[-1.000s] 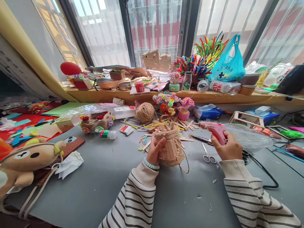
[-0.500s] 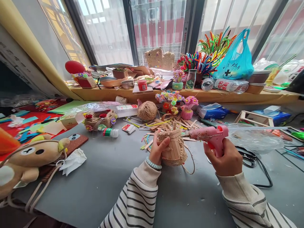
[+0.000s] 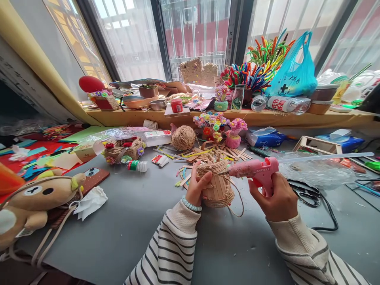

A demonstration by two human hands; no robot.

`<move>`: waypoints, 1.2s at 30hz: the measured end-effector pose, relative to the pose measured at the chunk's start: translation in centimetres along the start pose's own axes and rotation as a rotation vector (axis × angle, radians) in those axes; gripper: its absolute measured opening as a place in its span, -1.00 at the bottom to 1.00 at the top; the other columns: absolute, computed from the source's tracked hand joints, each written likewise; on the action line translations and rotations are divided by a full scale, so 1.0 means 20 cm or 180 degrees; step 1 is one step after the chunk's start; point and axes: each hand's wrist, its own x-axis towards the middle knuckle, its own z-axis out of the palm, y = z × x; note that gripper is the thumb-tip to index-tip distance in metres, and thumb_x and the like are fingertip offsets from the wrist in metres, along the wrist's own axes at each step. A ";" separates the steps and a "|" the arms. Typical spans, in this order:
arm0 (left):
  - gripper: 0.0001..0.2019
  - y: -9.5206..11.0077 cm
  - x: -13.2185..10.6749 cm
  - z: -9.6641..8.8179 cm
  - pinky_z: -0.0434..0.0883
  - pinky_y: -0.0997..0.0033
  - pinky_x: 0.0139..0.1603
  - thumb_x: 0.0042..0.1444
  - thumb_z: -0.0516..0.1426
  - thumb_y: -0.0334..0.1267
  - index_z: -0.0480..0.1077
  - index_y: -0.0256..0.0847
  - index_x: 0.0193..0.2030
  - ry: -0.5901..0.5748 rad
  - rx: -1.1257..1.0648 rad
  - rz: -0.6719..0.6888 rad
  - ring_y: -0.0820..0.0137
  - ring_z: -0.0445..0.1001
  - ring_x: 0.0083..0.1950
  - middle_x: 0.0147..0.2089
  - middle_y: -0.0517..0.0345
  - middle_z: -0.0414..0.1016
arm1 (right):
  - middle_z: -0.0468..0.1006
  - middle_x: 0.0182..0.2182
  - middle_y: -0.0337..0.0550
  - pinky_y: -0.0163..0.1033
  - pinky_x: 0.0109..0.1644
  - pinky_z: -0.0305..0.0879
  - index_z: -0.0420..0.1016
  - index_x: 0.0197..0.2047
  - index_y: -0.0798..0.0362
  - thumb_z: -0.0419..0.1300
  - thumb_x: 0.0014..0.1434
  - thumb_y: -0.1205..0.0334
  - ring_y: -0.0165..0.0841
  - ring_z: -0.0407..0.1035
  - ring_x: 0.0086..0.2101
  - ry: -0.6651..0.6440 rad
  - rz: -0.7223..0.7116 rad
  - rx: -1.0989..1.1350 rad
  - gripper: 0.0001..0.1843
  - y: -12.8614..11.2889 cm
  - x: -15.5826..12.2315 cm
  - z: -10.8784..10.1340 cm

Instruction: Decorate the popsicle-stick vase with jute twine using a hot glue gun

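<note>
Left hand (image 3: 198,189) curls around a twine-wrapped basket (image 3: 219,190). From 3 o'clock, the right hand (image 3: 279,202), fist closed, levels a pink glue gun (image 3: 255,170) at its rim.

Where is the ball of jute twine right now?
In the head view the ball of jute twine sits on the grey table just left of centre, beside the pipe-cleaner flower pots and behind the twine-wrapped basket in the left hand.

A cream knitted sweater with dark horizontal stripes (image 3: 166,257) covers both arms: the left sleeve (image 3: 175,241) at lower centre, the right sleeve (image 3: 314,253) at lower right. Both end in plain ribbed cream cuffs (image 3: 185,219). A pale turquoise beaded bracelet (image 3: 191,206) rings the wrist of the left hand (image 3: 197,188).
</note>
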 end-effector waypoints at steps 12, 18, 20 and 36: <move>-0.13 -0.01 0.01 -0.01 0.37 0.30 -0.15 -0.30 0.31 -0.15 0.03 -0.12 0.19 -0.0045 -0.0054 -0.0012 0.25 0.47 -0.16 -0.14 0.05 0.49 | 0.18 -0.60 -0.29 -0.30 -0.49 0.09 0.07 -0.49 -0.02 0.10 0.02 0.03 -0.42 0.14 -0.55 -0.0039 -0.0024 0.0021 -0.71 -0.01 0.00 0.00; -0.10 -0.01 0.01 -0.01 0.37 0.29 -0.13 -0.33 0.32 -0.14 0.02 -0.14 0.20 -0.0019 -0.0032 -0.0014 0.24 0.46 -0.13 -0.13 0.06 0.49 | 0.15 -0.59 -0.31 -0.30 -0.52 0.07 0.05 -0.49 -0.02 0.10 0.02 0.03 -0.43 0.11 -0.57 0.0004 -0.0081 0.0062 -0.70 -0.01 0.00 0.00; -0.11 -0.01 0.01 -0.01 0.37 0.30 -0.13 -0.32 0.32 -0.14 0.03 -0.13 0.19 -0.0013 -0.0049 -0.0007 0.26 0.46 -0.14 -0.13 0.07 0.49 | 0.13 -0.60 -0.32 -0.31 -0.53 0.06 0.06 -0.49 -0.01 0.11 0.02 0.05 -0.45 0.08 -0.59 0.0031 -0.0106 0.0079 -0.71 -0.01 0.00 0.00; -0.24 -0.02 0.02 -0.01 0.33 0.29 -0.05 -0.24 0.29 -0.16 0.10 -0.13 0.14 -0.0097 -0.0066 0.0089 0.28 0.44 -0.09 -0.04 0.05 0.42 | 0.20 -0.63 -0.34 -0.37 -0.60 0.09 0.15 -0.46 0.03 0.08 0.01 0.21 -0.49 0.15 -0.63 0.0378 -0.0539 -0.0266 -0.86 0.01 0.00 0.01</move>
